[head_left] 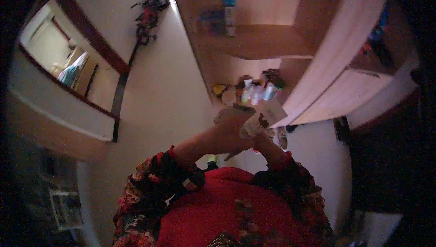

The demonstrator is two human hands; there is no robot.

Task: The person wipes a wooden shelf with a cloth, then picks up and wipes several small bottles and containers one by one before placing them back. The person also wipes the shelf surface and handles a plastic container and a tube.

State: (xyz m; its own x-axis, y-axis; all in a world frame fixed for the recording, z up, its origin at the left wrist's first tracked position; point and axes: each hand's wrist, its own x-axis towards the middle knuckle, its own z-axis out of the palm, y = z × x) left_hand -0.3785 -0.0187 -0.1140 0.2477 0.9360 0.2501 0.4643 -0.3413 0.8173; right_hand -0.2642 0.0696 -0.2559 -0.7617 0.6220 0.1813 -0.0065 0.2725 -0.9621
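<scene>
In front of my red top, my two hands come together in dim, blurred light. My left hand (229, 131) reaches across from the left, its fingers too smeared and hidden to read. A dark, small shape (244, 108) shows at its far edge; I cannot make out what it is. My right hand (265, 144) is mostly covered by a white carton (272, 109) with a dark printed patch, which it appears to grip from below. The carton is tilted and touches or overlaps my left hand. Just beyond stand small tubes and bottles (255, 93) on a low shelf.
A wooden shelf unit (254, 42) rises ahead, holding a blue-capped canister (230, 16). To the right is a cabinet door (336, 101). Shoes (282, 138) lie on the floor (159, 92). A small bicycle (149, 17) leans at the far left, near a doorway (86, 56).
</scene>
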